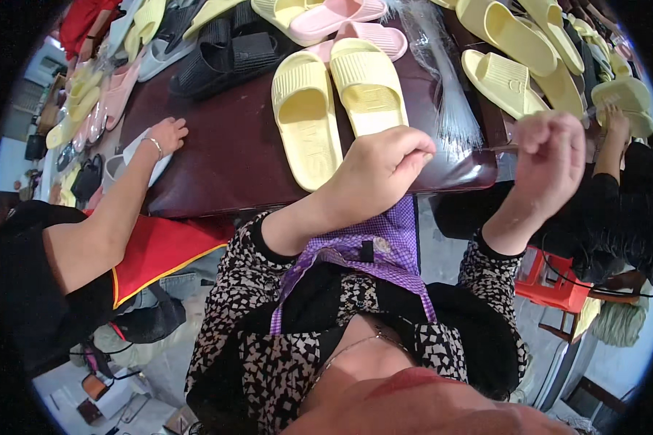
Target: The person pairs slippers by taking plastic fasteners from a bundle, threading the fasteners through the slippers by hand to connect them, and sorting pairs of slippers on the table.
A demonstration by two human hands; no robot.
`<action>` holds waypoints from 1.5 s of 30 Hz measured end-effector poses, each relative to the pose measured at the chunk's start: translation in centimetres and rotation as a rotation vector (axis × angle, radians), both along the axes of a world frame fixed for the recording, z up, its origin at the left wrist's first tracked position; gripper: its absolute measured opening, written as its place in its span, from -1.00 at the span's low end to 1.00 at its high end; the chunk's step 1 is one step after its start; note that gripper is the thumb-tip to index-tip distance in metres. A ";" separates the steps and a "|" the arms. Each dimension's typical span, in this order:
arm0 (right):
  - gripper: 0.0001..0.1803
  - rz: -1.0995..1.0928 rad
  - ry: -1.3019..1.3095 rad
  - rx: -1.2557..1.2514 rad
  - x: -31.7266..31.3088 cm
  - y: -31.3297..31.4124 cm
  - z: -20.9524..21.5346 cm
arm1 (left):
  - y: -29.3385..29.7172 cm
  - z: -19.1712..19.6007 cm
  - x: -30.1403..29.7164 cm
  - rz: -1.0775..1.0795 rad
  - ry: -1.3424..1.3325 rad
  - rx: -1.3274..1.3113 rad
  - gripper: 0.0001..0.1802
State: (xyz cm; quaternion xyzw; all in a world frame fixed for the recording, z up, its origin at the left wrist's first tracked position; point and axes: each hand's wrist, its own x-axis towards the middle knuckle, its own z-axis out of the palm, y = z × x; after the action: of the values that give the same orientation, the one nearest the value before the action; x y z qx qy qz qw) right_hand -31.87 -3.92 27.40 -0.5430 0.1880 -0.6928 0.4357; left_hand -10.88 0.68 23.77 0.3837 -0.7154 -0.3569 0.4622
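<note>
A pair of yellow slide slippers, the left one (306,119) and the right one (370,87), lies side by side on the dark red table in front of me. My left hand (384,163) is closed in a pinch just over the heel end of the right slipper; what the fingers hold, if anything, is too small to see. To the right, my right hand (551,163) is raised near the table's edge, fingers curled together and partly smeared by motion. Between and beyond my hands lies a bundle of thin clear plastic strands (453,116), partly in a clear bag.
Black slippers (228,54), pink slippers (348,25) and more yellow slippers (508,80) crowd the table (218,145). A co-worker's hand (168,136) rests on a pale slipper at the left. Another person's hand (615,123) touches a yellow slipper at the far right.
</note>
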 end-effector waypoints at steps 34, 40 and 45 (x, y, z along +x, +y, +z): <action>-0.82 -0.406 1.582 -0.004 7.3 -4.1 -9.3 | -1.9 -7.3 8.3 0.106 -0.348 0.009 -0.91; -0.85 -0.308 1.401 -0.059 7.7 -3.4 -8.9 | -3.0 -7.0 8.2 0.285 -0.367 0.036 -0.89; -0.80 -0.326 1.189 -0.255 6.9 -3.4 -10.1 | -2.9 -6.7 8.1 0.362 -0.400 0.020 -0.89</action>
State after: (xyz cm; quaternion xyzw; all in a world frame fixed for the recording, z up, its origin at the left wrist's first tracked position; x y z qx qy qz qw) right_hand -25.02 -7.32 17.29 -0.8474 0.3943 -0.3471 0.0774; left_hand -2.79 -2.19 17.09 0.5729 -0.7085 -0.1926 0.3642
